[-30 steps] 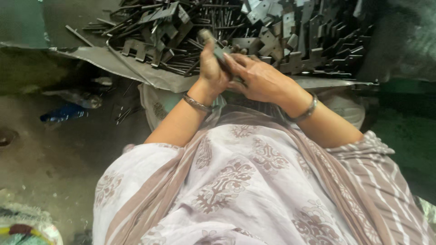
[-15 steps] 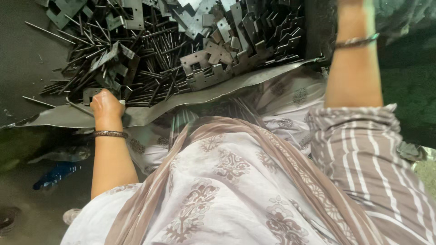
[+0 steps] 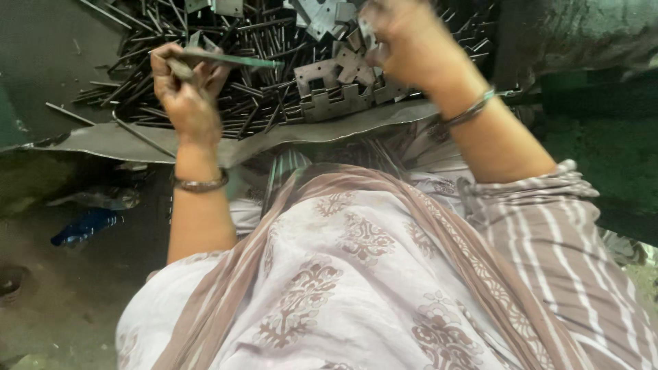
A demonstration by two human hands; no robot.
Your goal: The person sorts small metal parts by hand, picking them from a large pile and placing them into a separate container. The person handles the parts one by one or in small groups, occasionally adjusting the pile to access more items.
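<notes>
Dim and grimy, the workshop floor [image 3: 62, 301] falls away below a sheet-metal worktop [image 3: 89, 140] heaped with dark steel parts. On the left hand [image 3: 186, 96], the fingers [image 3: 163, 63] are closed around one end of a thin metal rod [image 3: 233, 60], which sticks out level to the right, just above the heap. From there a bangle [image 3: 199, 183] circles the wrist and the bare forearm runs down to a pale printed garment [image 3: 343, 288]. The right hand [image 3: 404, 44] is raised over the far side of the heap and blurred; its fingers look curled, but I cannot tell whether they grip anything. A second bangle [image 3: 469, 113] sits on that wrist, above a striped sleeve [image 3: 548, 226].

Beneath both hands lie loose rods [image 3: 253, 103] and flat, notched hinge plates [image 3: 336, 99], tangled together. The held rod looks stiff, light and probably slick with grime or oil, so a firm pinch near one end, as now, seems apt; its ends and the plates' stamped edges are likely sharp. A blue scrap [image 3: 86, 226] lies on the floor at the left.
</notes>
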